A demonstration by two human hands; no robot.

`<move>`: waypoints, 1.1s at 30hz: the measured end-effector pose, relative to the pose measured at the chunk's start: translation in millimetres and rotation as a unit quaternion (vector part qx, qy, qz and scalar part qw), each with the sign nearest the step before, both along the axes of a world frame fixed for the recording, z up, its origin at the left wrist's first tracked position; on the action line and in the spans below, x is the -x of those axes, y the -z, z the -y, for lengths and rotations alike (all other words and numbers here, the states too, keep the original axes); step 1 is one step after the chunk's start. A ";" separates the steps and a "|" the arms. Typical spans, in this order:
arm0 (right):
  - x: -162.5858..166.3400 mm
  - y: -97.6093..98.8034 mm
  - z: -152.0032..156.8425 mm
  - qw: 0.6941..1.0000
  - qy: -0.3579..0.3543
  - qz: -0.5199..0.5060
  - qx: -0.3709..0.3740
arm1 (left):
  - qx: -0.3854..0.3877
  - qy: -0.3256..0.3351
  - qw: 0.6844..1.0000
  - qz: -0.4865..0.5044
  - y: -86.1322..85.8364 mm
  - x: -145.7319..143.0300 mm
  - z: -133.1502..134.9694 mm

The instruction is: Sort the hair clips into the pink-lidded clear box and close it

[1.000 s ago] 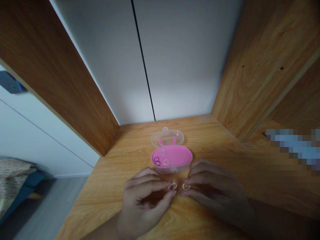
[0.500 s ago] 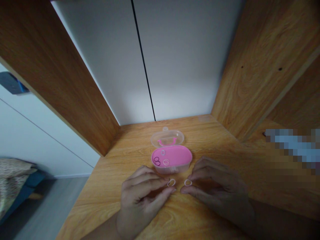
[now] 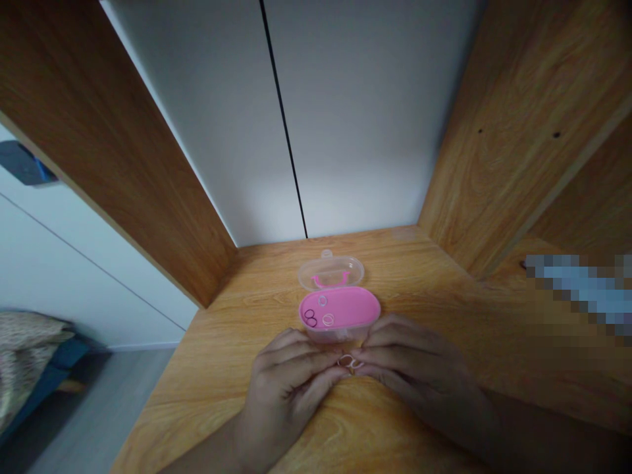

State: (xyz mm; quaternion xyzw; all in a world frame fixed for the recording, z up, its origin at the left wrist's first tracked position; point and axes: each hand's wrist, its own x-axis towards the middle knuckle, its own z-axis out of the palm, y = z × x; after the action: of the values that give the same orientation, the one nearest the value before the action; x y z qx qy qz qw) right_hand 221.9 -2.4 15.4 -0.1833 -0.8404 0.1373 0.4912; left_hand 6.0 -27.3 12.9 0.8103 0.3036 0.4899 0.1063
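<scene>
Two small pale elastic rings (image 3: 348, 361) meet between my fingertips just above the wooden shelf (image 3: 207, 368). My left hand (image 3: 286, 388) pinches one ring and my right hand (image 3: 415, 375) pinches the other, fingertips almost touching. Just behind them lies a pink oval box (image 3: 340, 309) with its clear lid (image 3: 330, 271) folded back. Inside the box lie a dark ring (image 3: 310, 318) and two pale ones.
Wooden side panels rise on the left (image 3: 108, 151) and right (image 3: 503, 145) of the shelf, with a white back wall (image 3: 345, 118) split by a dark seam. The shelf's left edge drops to a grey floor (image 3: 89, 421).
My hands have come together, so the two rings that were held apart now touch or overlap. The box has not moved.
</scene>
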 end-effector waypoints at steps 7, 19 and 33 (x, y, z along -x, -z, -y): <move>0.3 4.6 -1.4 1.000 -0.005 0.006 0.001 | -0.001 0.005 1.000 -0.007 -1.3 0.0 0.0; 4.9 4.3 -0.1 1.000 0.003 0.031 0.002 | 0.012 0.002 1.000 -0.010 -3.7 -2.4 0.5; -3.1 5.9 -2.0 0.999 -0.012 0.041 -0.002 | 0.029 0.015 0.999 0.029 -6.7 -5.8 0.5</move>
State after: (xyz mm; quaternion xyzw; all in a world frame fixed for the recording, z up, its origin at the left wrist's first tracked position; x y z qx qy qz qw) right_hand 225.0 -0.4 9.5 -0.1780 -0.8619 0.1338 0.4555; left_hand 11.8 -27.8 19.6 0.7970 0.3020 0.5022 0.1461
